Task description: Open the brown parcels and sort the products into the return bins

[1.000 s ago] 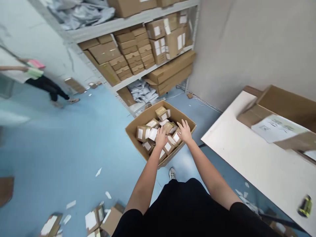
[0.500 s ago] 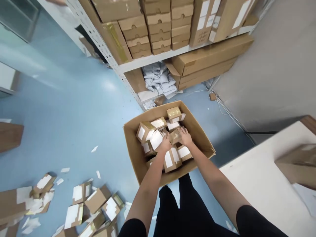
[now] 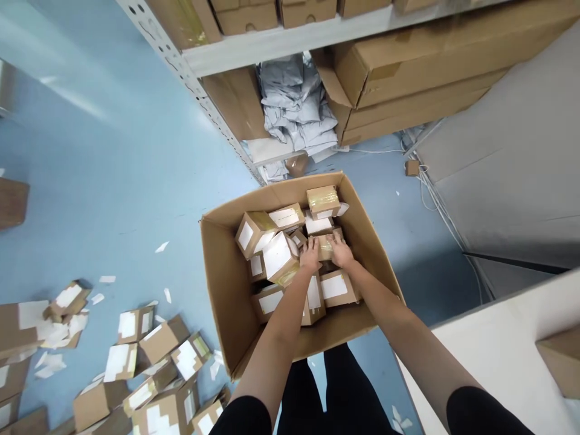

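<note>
A big open cardboard box (image 3: 222,296) stands in front of my legs, with several small taped cartons inside. Down in it, both my hands grip one small brown carton (image 3: 325,248) from its two sides. My left hand (image 3: 310,254) presses its left end, fingers pointing away from me. My right hand (image 3: 341,251) holds its right end. Left of my left hand lies a white-labelled carton (image 3: 277,257), tilted. A carton with yellowish tape (image 3: 323,199) rests by the far wall of the box. Under my wrists sits another labelled carton (image 3: 338,287).
Shelving (image 3: 272,45) with long cardboard boxes (image 3: 421,66) and grey mailing bags (image 3: 301,109) stands ahead. Loose cartons (image 3: 163,338) and paper scraps lie on the blue floor at left. A white table (image 3: 493,338) is at right; cables (image 3: 444,211) run along the wall.
My view has come lower and closer, so the big box looks larger. Both hands stay on the small carton, which has shifted little among the others.
</note>
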Motion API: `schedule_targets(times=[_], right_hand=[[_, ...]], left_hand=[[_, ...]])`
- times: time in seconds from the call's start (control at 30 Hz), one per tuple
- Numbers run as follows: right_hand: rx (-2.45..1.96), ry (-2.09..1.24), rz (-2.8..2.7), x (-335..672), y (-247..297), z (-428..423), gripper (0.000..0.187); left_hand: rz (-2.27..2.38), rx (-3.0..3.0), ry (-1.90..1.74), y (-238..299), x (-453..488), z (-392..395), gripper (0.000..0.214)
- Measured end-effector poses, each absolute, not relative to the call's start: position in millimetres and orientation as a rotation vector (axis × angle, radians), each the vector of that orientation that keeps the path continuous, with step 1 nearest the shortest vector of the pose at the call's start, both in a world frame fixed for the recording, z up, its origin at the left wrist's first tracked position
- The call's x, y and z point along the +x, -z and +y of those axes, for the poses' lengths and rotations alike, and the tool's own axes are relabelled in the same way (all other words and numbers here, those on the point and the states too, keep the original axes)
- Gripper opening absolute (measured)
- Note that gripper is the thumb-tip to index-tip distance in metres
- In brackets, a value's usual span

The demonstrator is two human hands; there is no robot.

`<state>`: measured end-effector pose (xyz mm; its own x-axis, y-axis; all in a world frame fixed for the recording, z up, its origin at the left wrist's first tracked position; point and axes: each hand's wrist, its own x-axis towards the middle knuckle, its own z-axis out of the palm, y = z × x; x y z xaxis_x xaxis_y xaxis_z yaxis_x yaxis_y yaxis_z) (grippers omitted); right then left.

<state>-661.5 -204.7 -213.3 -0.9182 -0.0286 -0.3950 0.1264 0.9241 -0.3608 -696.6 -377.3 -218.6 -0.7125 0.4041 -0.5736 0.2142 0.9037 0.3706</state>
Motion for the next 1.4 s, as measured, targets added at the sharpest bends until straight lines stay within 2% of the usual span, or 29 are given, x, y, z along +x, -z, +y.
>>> schedule_targets(times=[0.17,0.4,0.6,0.77,1.0,1.23,1.4], right_hand=[[0.111,0.552,2.780,-626.9,146.8,-202.0,0.102],[0.316,0.584,3.005,-567.0,27.6,-215.8,0.102],[0.694,0.555,3.183,-478.5,-66.3,-216.5,0.102],[1.089,0.499,3.216,-374.3,-104.4,-197.7,0.105],[1.603,0.454,3.028,-177.1,-102.1,-156.8,0.100],[1.936,0.601,2.648,22.4,-48.0,-142.2,0.100],[2.030,0.703,2.477,94.9,-16.5,-138.1,0.111]], left_hand=[[2.454,0.572,-0.471,161.7,-685.8,-381.7,0.124],[2.592,0.979,-0.402,30.1,-667.4,-386.3,0.119],[2.578,1.445,-0.424,-71.7,-619.8,-362.1,0.115],[2.453,1.781,-0.381,-118.8,-541.4,-307.2,0.111],[2.162,2.102,-0.250,-128.0,-362.8,-211.0,0.110],[1.815,2.096,-0.097,-72.6,-161.8,-146.7,0.107],[1.594,1.943,-0.192,-35.2,-95.8,-128.0,0.109]])
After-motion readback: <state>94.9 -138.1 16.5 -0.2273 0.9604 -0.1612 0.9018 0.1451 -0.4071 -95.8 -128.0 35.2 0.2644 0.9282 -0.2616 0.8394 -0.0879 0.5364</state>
